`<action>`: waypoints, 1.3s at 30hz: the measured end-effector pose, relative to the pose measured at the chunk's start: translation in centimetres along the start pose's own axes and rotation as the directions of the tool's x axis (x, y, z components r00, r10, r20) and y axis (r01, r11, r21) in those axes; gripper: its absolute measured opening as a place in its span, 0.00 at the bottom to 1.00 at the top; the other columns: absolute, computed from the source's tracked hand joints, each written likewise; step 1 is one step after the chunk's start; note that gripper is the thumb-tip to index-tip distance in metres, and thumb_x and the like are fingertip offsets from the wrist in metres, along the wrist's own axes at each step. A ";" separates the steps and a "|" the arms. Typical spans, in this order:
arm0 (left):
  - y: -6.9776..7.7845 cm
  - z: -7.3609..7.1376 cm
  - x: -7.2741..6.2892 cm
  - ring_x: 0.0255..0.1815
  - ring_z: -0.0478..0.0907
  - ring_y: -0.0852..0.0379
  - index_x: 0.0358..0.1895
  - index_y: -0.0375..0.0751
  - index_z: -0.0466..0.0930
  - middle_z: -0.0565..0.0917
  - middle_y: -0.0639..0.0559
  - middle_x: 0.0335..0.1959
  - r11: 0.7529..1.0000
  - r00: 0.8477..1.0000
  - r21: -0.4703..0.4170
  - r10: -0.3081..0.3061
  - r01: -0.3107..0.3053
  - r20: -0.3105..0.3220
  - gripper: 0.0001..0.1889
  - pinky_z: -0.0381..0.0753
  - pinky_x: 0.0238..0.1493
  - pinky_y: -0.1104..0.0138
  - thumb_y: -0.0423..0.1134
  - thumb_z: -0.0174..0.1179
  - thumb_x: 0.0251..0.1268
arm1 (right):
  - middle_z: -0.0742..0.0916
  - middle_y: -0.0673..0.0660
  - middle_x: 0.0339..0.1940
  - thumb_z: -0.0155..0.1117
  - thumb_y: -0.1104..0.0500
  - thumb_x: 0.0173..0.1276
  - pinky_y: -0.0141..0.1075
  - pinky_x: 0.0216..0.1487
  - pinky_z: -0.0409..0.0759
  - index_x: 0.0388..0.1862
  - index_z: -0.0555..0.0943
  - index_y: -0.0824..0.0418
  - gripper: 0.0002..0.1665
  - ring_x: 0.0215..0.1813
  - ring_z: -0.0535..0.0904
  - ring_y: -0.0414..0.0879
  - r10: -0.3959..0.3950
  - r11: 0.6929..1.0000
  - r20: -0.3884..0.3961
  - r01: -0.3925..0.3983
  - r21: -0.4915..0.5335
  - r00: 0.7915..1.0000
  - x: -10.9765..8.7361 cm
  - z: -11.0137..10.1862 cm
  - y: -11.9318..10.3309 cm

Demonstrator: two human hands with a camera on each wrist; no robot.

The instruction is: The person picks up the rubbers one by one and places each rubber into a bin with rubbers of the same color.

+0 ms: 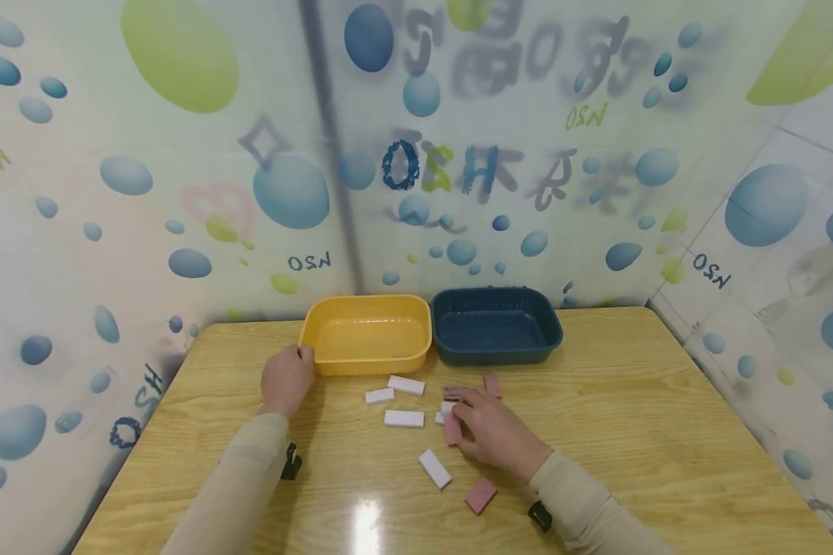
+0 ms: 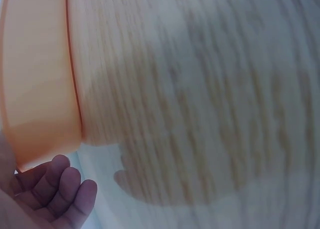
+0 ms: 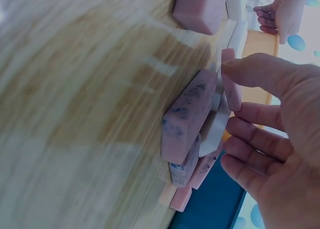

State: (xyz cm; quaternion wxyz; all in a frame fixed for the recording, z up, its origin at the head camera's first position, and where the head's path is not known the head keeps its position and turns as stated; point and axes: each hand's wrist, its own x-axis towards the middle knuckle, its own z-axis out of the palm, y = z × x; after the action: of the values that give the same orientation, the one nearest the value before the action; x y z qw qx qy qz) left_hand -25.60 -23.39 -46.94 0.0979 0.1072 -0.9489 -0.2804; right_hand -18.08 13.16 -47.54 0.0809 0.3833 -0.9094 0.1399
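Note:
My left hand is at the left front corner of the yellow plastic bin, gripping its rim; in the left wrist view the fingers curl beside the bin's orange-looking wall, and the thumb is mostly hidden. My right hand pinches a pink eraser between thumb and index finger, above the table. Under and around it lie more pink erasers, including a blue-smudged one, and white erasers. Nearer the front are a slanted white eraser and a pink eraser.
A dark blue bin stands against the right side of the yellow one at the table's back. Several white blocks, such as this white eraser, lie before the yellow bin. A patterned wall rises behind the wooden table.

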 end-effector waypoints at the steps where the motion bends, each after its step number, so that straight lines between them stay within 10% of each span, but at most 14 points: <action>1: 0.0 0.0 0.0 0.19 0.69 0.50 0.21 0.38 0.69 0.74 0.46 0.17 1.000 1.000 0.001 -0.002 0.002 0.000 0.23 0.66 0.22 0.62 0.43 0.37 0.77 | 0.81 0.65 0.66 0.77 0.59 0.62 0.49 0.65 0.80 0.44 0.85 0.66 0.16 0.67 0.78 0.59 0.004 1.000 0.000 -0.004 0.002 1.000 0.0 0.0 0.0; 20: 0.2 -0.1 0.0 0.19 0.68 0.50 0.21 0.39 0.67 0.71 0.46 0.17 1.000 1.000 0.001 -0.008 0.008 0.003 0.22 0.65 0.22 0.63 0.42 0.37 0.77 | 0.85 0.60 0.56 0.76 0.52 0.64 0.52 0.66 0.77 0.60 0.84 0.65 0.29 0.59 0.80 0.55 0.147 0.985 -0.003 -0.146 0.095 0.989 1.1 -0.2 0.4; 39: -0.1 0.2 0.0 0.19 0.68 0.50 0.20 0.39 0.67 0.70 0.47 0.17 1.000 1.000 0.001 -0.019 0.019 -0.009 0.22 0.65 0.22 0.63 0.43 0.38 0.77 | 0.82 0.58 0.41 0.78 0.56 0.62 0.42 0.46 0.81 0.47 0.86 0.66 0.19 0.44 0.73 0.48 0.128 0.987 -0.131 -0.114 0.113 0.983 4.9 -1.3 1.4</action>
State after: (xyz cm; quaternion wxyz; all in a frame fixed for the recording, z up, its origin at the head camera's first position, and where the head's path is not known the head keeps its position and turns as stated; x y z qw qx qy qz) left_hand -25.67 -23.38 -47.18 0.0992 0.1177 -0.9475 -0.2803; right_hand -22.45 11.20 -45.30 0.1145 0.3204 -0.9147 0.2181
